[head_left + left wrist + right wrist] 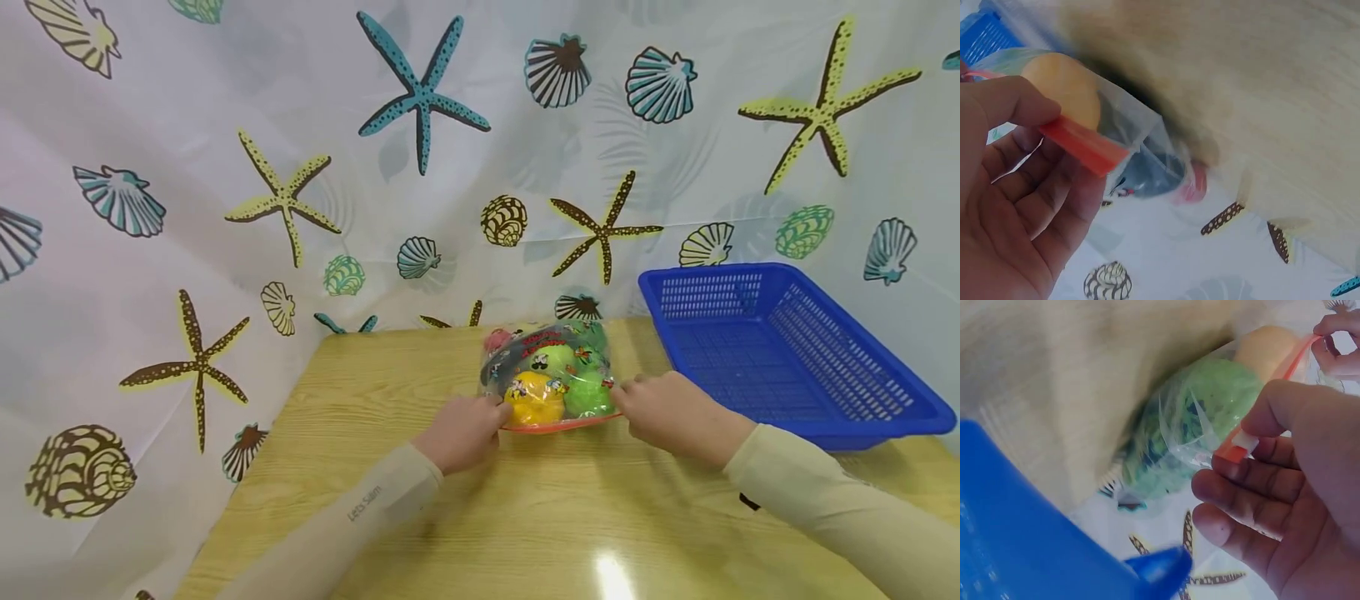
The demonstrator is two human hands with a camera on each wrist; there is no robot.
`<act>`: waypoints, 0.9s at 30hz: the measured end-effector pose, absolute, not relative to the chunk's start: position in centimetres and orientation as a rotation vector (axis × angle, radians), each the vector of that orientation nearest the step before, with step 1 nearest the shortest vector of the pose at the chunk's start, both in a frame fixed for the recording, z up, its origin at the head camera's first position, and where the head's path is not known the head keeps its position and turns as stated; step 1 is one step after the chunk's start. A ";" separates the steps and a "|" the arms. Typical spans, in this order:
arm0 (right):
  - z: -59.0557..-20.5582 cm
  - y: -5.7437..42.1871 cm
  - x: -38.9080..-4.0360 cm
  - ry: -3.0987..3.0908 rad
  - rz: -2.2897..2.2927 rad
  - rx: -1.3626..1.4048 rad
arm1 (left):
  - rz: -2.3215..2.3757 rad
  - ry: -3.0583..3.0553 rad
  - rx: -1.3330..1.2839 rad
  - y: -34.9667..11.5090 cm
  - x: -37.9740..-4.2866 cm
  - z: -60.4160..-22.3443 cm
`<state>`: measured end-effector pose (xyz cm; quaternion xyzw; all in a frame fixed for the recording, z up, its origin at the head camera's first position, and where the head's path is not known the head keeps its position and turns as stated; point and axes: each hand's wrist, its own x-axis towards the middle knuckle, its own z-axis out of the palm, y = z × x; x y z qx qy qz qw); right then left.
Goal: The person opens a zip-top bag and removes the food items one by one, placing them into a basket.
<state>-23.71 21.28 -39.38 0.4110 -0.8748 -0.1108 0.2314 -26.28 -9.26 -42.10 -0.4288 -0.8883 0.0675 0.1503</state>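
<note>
A clear zip bag [546,340] printed with small cartoon figures lies on the wooden table, its red zip strip [557,428] facing me. Through the plastic show rounded items: a yellow one [534,398], light green ones [590,395], a dark one and a pink one. My left hand [463,433] pinches the strip's left end between thumb and fingers. At the other end, my right hand [678,417] pinches the strip beside a white slider [1245,441], seen in the right wrist view. Between the hands the strip is stretched nearly straight.
To the right of the bag stands a blue plastic basket [723,346] with perforated walls, close to my right forearm. A small black object [748,501] shows beside that sleeve. Behind the wooden table [375,371] hangs a white cloth [465,183] with starfish and shells.
</note>
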 end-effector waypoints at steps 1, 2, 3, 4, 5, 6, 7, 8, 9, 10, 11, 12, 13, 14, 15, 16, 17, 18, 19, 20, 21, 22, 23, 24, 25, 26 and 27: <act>-39.0 21.4 -23.7 -2.392 -0.278 1.121 | 0.153 -2.538 -1.228 -9.4 -26.3 -41.6; -38.5 21.6 -23.7 -2.386 -0.252 1.115 | 0.106 -2.523 -1.225 -9.5 -26.4 -41.1; -38.0 21.8 -23.7 -2.386 -0.223 1.114 | 0.058 -2.513 -1.220 -9.6 -26.5 -40.5; -37.4 21.9 -23.6 -2.396 -0.187 1.113 | 0.018 -2.500 -1.209 -9.7 -26.5 -39.9; -36.8 22.1 -23.6 -2.409 -0.149 1.110 | -0.020 -2.489 -1.192 -9.8 -26.6 -39.2; -36.1 22.2 -23.6 -2.431 -0.104 1.106 | -0.057 -2.485 -1.176 -10.0 -26.7 -38.6; -35.4 22.3 -23.5 -2.455 -0.058 1.101 | -0.088 -2.478 -1.158 -10.2 -26.8 -37.9; -34.7 22.4 -23.5 -2.475 -0.015 1.099 | -0.124 -2.475 -1.138 -10.4 -26.9 -37.3; -33.9 22.4 -23.5 -2.496 0.028 1.097 | -0.153 -2.471 -1.114 -10.6 -27.0 -36.7; -33.2 22.4 -23.6 -2.513 0.063 1.093 | -0.185 -2.458 -1.090 -10.8 -27.1 -36.0; -32.4 22.4 -23.6 -2.528 0.086 1.082 | -0.217 -2.442 -1.073 -10.9 -27.3 -35.4; -31.6 22.4 -23.7 -2.542 0.113 1.070 | -0.250 -2.424 -1.057 -11.1 -27.4 -34.8; -30.9 22.4 -23.6 -2.548 0.134 1.066 | -0.279 -2.400 -1.043 -11.2 -27.6 -34.3; -30.3 22.4 -23.6 -2.553 0.153 1.058 | -0.305 -2.374 -1.027 -11.2 -27.8 -33.7; -29.7 22.4 -23.6 -2.560 0.166 1.048 | -0.325 -2.348 -1.011 -11.3 -28.1 -33.3; -29.3 22.4 -23.6 -2.565 0.177 1.036 | -0.344 -2.323 -0.999 -11.3 -28.4 -32.9; -29.0 22.3 -23.6 -2.572 0.186 1.024 | -0.359 -2.313 -0.985 -11.4 -28.7 -32.5; -28.7 22.3 -23.7 -2.576 0.201 1.021 | -0.374 -2.307 -0.969 -11.4 -29.0 -32.2; -28.5 22.3 -23.8 -2.580 0.209 1.015 | -0.381 -2.302 -0.953 -11.4 -29.3 -31.9; -28.3 22.2 -23.9 -2.584 0.216 1.000 | -0.389 -2.303 -0.931 -11.4 -29.6 -31.7; -28.2 22.2 -24.0 -2.587 0.220 0.988 | -0.397 -2.311 -0.909 -11.4 -29.9 -31.4; -28.1 22.2 -24.2 -2.589 0.230 0.973 | -0.407 -2.321 -0.886 -11.3 -30.2 -31.2; -27.9 22.2 -24.4 -2.586 0.240 0.963 | -0.416 -2.334 -0.861 -11.3 -30.5 -31.0; -27.9 22.2 -24.6 -2.581 0.251 0.952 | -0.427 -2.345 -0.838 -11.2 -30.8 -30.8; -27.8 22.2 -24.8 -2.575 0.265 0.945 | -0.437 -2.360 -0.815 -11.1 -31.1 -30.7; -27.9 22.3 -25.1 -2.568 0.284 0.943 | -0.445 -2.373 -0.794 -11.1 -31.4 -30.6; -28.0 22.3 -25.3 -2.563 0.307 0.939 | -0.448 -2.387 -0.775 -11.0 -31.6 -30.6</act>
